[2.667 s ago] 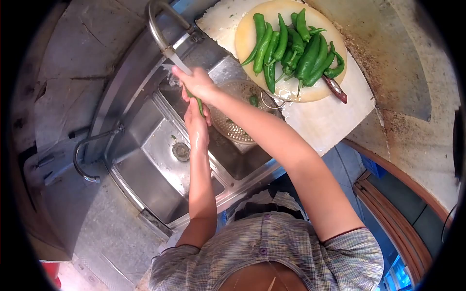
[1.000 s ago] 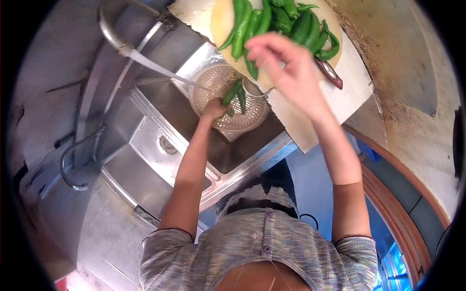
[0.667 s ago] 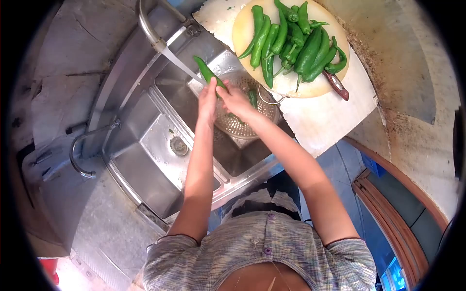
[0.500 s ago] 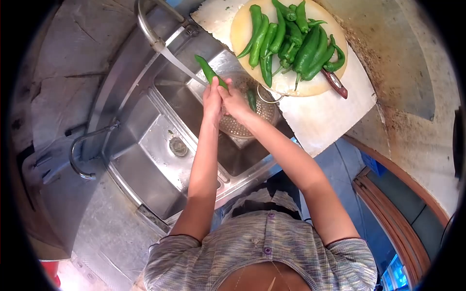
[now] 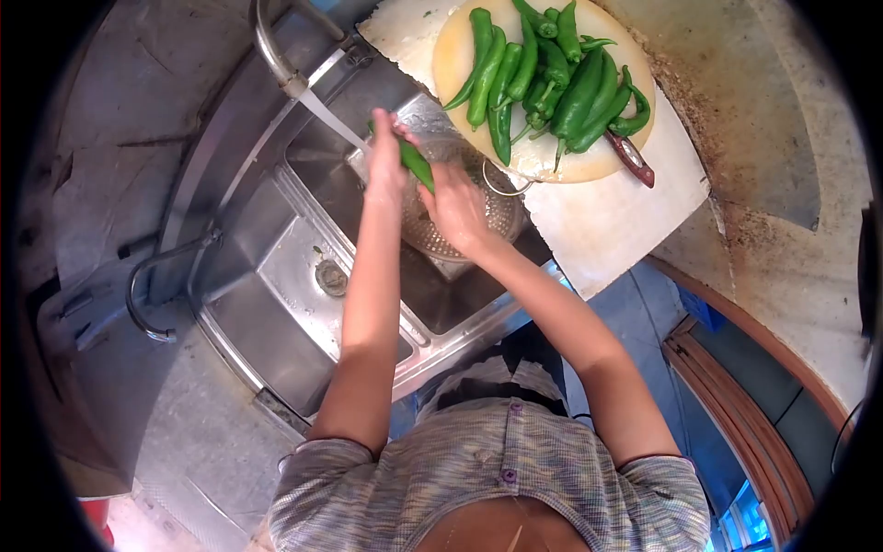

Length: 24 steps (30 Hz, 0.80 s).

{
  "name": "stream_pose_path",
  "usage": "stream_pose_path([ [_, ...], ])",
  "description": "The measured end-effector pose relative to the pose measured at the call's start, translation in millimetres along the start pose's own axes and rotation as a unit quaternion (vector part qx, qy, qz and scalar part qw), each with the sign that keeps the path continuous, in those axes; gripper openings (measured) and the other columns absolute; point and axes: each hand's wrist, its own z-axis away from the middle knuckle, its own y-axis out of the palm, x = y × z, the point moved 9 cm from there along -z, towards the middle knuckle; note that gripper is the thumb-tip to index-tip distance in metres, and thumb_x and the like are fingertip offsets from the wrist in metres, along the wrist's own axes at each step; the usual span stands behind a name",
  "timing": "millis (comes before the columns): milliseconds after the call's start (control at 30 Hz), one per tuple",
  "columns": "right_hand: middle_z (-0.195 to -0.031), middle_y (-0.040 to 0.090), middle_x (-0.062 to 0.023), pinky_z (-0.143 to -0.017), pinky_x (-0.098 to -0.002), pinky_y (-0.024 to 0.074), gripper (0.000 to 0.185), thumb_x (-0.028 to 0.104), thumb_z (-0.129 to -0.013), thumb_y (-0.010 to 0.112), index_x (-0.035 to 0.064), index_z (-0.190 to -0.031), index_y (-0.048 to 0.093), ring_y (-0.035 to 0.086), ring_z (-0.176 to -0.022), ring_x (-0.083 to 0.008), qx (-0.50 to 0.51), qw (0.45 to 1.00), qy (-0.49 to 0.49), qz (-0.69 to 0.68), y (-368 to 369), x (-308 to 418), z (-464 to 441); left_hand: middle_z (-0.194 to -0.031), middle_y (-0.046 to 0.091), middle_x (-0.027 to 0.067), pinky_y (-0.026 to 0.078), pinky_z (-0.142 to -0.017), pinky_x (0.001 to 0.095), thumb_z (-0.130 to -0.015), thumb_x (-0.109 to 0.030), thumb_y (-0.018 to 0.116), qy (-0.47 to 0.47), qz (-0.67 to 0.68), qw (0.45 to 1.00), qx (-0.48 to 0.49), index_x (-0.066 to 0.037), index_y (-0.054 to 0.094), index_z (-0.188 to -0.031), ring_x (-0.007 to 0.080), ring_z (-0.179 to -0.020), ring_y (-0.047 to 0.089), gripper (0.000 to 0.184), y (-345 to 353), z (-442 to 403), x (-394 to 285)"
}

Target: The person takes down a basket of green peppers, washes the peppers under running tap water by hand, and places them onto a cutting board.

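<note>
A long green pepper [image 5: 417, 166] slants between my two hands over the sink. My left hand [image 5: 387, 155] is closed around its upper end, beside the stream of water [image 5: 333, 120] running from the tap [image 5: 292, 83]. At the lower end my right hand [image 5: 457, 204] grips it, its fingertips partly hidden. Below my hands a perforated metal colander [image 5: 501, 213] rests in the right basin; what lies inside is mostly covered by my hands.
Several green peppers [image 5: 579, 97] are heaped on a round cutting board [image 5: 455, 55] at the upper right. A knife handle [image 5: 632, 160] juts from the board toward me. A second basin [image 5: 276, 313] and another tap [image 5: 152, 276] are at the left.
My left hand has moved up along the pepper, toward the water, and now covers its upper end. My right hand has shifted slightly down and right, so the hands are farther apart.
</note>
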Motion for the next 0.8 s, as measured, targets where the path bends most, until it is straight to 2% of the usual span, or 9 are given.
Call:
stream_pose_path([
  [33,-0.085,0.056,-0.018,-0.063,-0.0449,0.0473,0.026,0.009,-0.072,0.061,0.0001,-0.094,0.05,0.057,-0.078,-0.0365,-0.007,1.0,-0.004,0.009,1.6,-2.6,-6.7,-0.076,0.053,0.0049,0.045,-0.059,0.0269,-0.086,-0.034,0.057,-0.008,-0.128,0.991,0.044,-0.003,0.051,-0.091,0.0128,-0.065,0.051,0.032,5.0,16.9,6.0],
  [100,-0.085,0.055,-0.0181,-0.064,-0.0444,0.0477,0.028,0.008,-0.071,0.061,-0.0012,-0.095,0.05,0.057,-0.077,-0.036,-0.021,0.999,-0.012,0.024,8.8,-8.5,-20.3,-0.085,0.057,0.0084,0.046,-0.065,0.0265,-0.085,-0.028,0.06,0.028,-0.199,0.978,0.055,0.0,0.05,-0.097,0.0136,-0.075,0.054,0.032,6.2,40.8,20.2],
  [200,-0.086,0.058,-0.0187,-0.061,-0.043,0.0492,0.024,0.008,-0.073,0.056,-0.0035,-0.093,0.05,0.059,-0.075,-0.0341,0.024,0.998,-0.036,0.035,17.8,-3.1,-19.0,-0.08,0.058,0.0069,0.045,-0.057,0.0256,-0.088,-0.024,0.055,0.094,-0.207,0.972,0.062,0.001,0.052,-0.093,0.013,-0.064,0.053,0.026,5.0,55.1,4.2],
  [300,-0.083,0.059,-0.0168,-0.06,-0.0418,0.0492,0.023,0.012,-0.075,0.058,-0.0019,-0.092,0.051,0.06,-0.073,-0.0335,0.03,0.997,-0.056,0.049,14.3,8.1,-17.9,-0.081,0.059,0.0081,0.047,-0.06,0.0271,-0.088,-0.022,0.053,0.049,-0.167,0.984,0.046,0.0,0.052,-0.091,0.0146,-0.066,0.055,0.023,6.8,53.4,-4.0],
  [433,-0.079,0.06,-0.0153,-0.057,-0.0405,0.0489,0.024,0.016,-0.076,0.06,-0.0004,-0.091,0.051,0.06,-0.068,-0.0322,0.082,0.993,-0.068,0.055,5.7,13.9,-9.3,-0.063,0.047,0.0024,0.045,-0.051,0.0296,-0.09,-0.02,0.048,0.017,0.005,0.999,-0.027,-0.003,0.05,-0.085,0.016,-0.052,0.049,0.017,-28.4,-10.4,-5.5],
  [500,-0.077,0.059,-0.0155,-0.056,-0.0401,0.0486,0.019,0.015,-0.077,0.058,0.0009,-0.088,0.052,0.06,-0.067,-0.032,0.072,0.993,-0.079,0.054,-11.7,18.2,-1.0,-0.053,0.033,-0.0025,0.03,-0.04,0.0211,-0.093,-0.025,0.041,-0.147,0.196,0.968,0.048,-0.009,0.049,-0.074,0.0087,-0.043,0.03,0.025,-24.5,-39.1,14.3],
  [600,-0.076,0.058,-0.0161,-0.057,-0.039,0.0482,0.014,0.011,-0.074,0.059,0.0007,-0.081,0.051,0.059,-0.07,-0.0318,0.068,0.996,-0.044,0.047,-33.9,10.5,3.0,-0.049,0.029,-0.004,0.026,-0.038,0.02,-0.091,-0.022,0.036,-0.169,0.255,0.951,0.054,-0.011,0.047,-0.068,0.0075,-0.042,0.027,0.027,0.3,-30.6,22.8],
  [667,-0.081,0.059,-0.0169,-0.06,-0.0394,0.0487,0.021,0.011,-0.075,0.06,0.0002,-0.091,0.053,0.059,-0.072,-0.0325,0.055,0.997,-0.046,0.038,-64.2,13.0,6.6,-0.048,0.027,-0.0046,0.024,-0.037,0.0203,-0.089,-0.019,0.035,-0.168,0.374,0.906,0.104,-0.012,0.045,-0.066,0.0077,-0.041,0.025,0.026,-12.6,-55.0,27.9],
  [800,-0.084,0.058,-0.0183,-0.06,-0.0375,0.049,0.037,0.009,-0.073,0.062,-0.0039,-0.106,0.052,0.058,-0.071,-0.0308,-0.072,0.989,-0.116,0.063,-148.2,25.0,12.5,-0.049,0.032,-0.0022,0.026,-0.037,0.0222,-0.085,-0.022,0.042,-0.095,0.011,0.995,-0.032,-0.014,0.046,-0.066,0.0099,-0.041,0.03,0.021,-63.7,-78.4,48.0],
])
